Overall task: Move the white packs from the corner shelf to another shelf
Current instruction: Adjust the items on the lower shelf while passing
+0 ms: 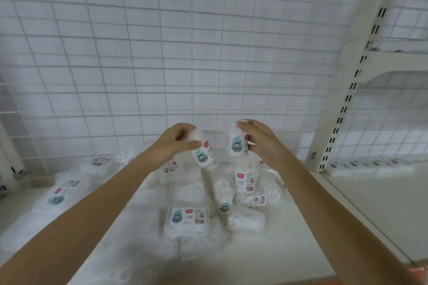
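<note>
left hand (172, 143): fingers curled over the top of a white pack (203, 154), thumb under its near side, so clamped on it. the pack is tilted, lower end leaning right, teal cartoon label and a small red mark facing the camera. held clear above the shelf.

right hand (259, 137): fingers wrapped round a second white pack (238, 143), fingertips on its top, thumb side on its right edge; clamped. this pack stands close to upright, same teal label facing near. the two held packs are side by side, apart, just in front of the wire grid back panel (162, 53).

below the hands: loose pile of more packs (188, 216) on the white shelf (289, 250), some flat, some standing, one with its label up at the near middle. further packs (61, 192) lie along the left side of the shelf, blurred.

right: slotted white upright (347, 99) runs up from the far right corner of the shelf; beyond it a neighbouring shelf (382, 196) with a row of packs (368, 164) at its far edge, too blurred to read.

both forearms are bare, reaching in from the near edge.
</note>
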`<action>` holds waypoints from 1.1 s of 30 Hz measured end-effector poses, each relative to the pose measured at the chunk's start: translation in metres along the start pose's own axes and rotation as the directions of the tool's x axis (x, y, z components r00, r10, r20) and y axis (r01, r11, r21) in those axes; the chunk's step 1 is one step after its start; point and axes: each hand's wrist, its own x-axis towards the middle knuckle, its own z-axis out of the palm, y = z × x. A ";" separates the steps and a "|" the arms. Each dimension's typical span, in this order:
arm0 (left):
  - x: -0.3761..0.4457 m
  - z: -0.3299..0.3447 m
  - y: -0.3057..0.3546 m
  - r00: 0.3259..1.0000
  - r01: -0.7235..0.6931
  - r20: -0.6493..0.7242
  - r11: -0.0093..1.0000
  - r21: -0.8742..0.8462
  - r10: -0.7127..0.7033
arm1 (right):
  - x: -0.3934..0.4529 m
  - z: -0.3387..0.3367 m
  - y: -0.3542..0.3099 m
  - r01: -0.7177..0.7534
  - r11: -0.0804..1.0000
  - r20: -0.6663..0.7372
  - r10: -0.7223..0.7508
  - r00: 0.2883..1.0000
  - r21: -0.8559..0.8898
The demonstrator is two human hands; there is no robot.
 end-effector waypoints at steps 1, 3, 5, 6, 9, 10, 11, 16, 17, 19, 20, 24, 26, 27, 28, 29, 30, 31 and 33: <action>0.001 0.005 0.003 1.000 -0.016 0.012 0.999 -0.042 0.017 | -0.004 -0.004 -0.002 0.011 1.000 -0.008 -0.011 1.000 -0.003; 0.003 0.017 0.010 0.999 -0.023 0.031 0.988 -0.152 0.028 | -0.013 -0.014 -0.004 0.035 0.999 -0.028 -0.036 0.999 -0.032; 0.005 0.033 0.019 0.998 -0.021 0.049 0.966 -0.259 0.035 | -0.024 -0.028 -0.007 0.057 0.995 -0.063 -0.062 0.996 -0.077; 0.006 0.043 0.024 0.997 -0.017 0.061 0.955 -0.298 0.037 | -0.031 -0.037 -0.008 0.063 0.993 -0.089 -0.072 0.993 -0.100; 0.007 0.080 0.042 0.989 -0.009 0.137 0.938 -0.348 0.061 | -0.060 -0.068 -0.010 0.066 0.985 -0.166 -0.093 0.982 -0.159; 0.007 0.095 0.050 0.983 -0.007 0.170 0.933 -0.361 0.073 | -0.072 -0.080 -0.011 0.065 0.983 -0.197 -0.099 0.975 -0.170; 0.007 0.112 0.056 0.976 -0.008 0.201 0.930 -0.369 0.088 | -0.086 -0.093 -0.012 0.062 0.983 -0.233 -0.102 0.967 -0.175; 0.000 0.214 0.084 0.938 0.027 0.327 0.913 -0.407 0.118 | -0.165 -0.170 -0.010 0.004 0.984 -0.409 -0.079 0.909 -0.180; -0.003 0.238 0.087 0.932 0.052 0.346 0.908 -0.416 0.105 | -0.183 -0.187 -0.007 -0.013 0.984 -0.443 -0.067 0.894 -0.175; -0.013 0.289 0.089 0.921 0.115 0.384 0.899 -0.422 0.063 | -0.221 -0.221 0.000 -0.048 0.988 -0.525 -0.037 0.850 -0.147; -0.019 0.314 0.091 0.914 0.142 0.402 0.897 -0.419 0.043 | -0.240 -0.237 0.004 -0.071 0.988 -0.564 -0.020 0.826 -0.139; -0.048 0.411 0.091 0.880 0.211 0.474 0.901 -0.379 -0.007 | -0.318 -0.296 0.021 -0.152 0.981 -0.658 0.038 0.752 -0.118; -0.064 0.456 0.092 0.868 0.234 0.495 0.897 -0.375 -0.020 | -0.356 -0.320 0.029 -0.160 0.982 -0.687 0.048 0.725 -0.101; -0.070 0.478 0.092 0.864 0.248 0.503 0.893 -0.375 -0.028 | -0.375 -0.332 0.032 -0.166 0.982 -0.699 0.055 0.713 -0.093; -0.078 0.497 0.094 0.858 0.264 0.513 0.888 -0.377 -0.037 | -0.392 -0.342 0.035 -0.173 0.981 -0.707 0.065 0.704 -0.083; -0.082 0.514 0.093 0.851 0.278 0.523 0.885 -0.374 -0.046 | -0.407 -0.351 0.037 -0.181 0.981 -0.716 0.078 0.693 -0.069; -0.088 0.531 0.094 0.840 0.293 0.540 0.883 -0.367 -0.053 | -0.421 -0.361 0.039 -0.192 0.980 -0.726 0.093 0.681 -0.055; -0.091 0.547 0.093 0.830 0.304 0.555 0.885 -0.354 -0.063 | -0.433 -0.369 0.041 -0.205 0.978 -0.738 0.104 0.666 -0.048; -0.096 0.578 0.094 0.811 0.322 0.579 0.887 -0.331 -0.078 | -0.451 -0.389 0.045 -0.231 0.972 -0.769 0.117 0.628 -0.041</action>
